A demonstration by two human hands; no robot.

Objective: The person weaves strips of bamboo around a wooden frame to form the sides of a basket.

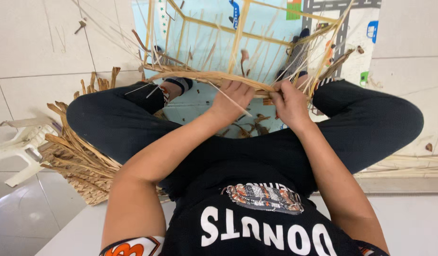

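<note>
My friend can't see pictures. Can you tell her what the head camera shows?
Both hands, left hand and right hand, grip the woven straw rim of an unfinished basket frame held between a seated person's knees. Loose straw lies on the tiled floor.

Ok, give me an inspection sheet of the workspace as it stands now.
Surface: pale tiled floor with a play mat under the work.
Job's things: half-woven basket frame of thin upright canes; a thick rim band of flat strands runs across it at the hands.
Clutter: woven piece with loose strands beside the left knee; strand scraps on the mat; more canes at right.
Grippers: left hand and right hand both grip the rim band, close together.
Cables: nothing seen.
Surroundings: white plastic stool tipped over at left; person sits cross-legged in dark trousers.
</note>
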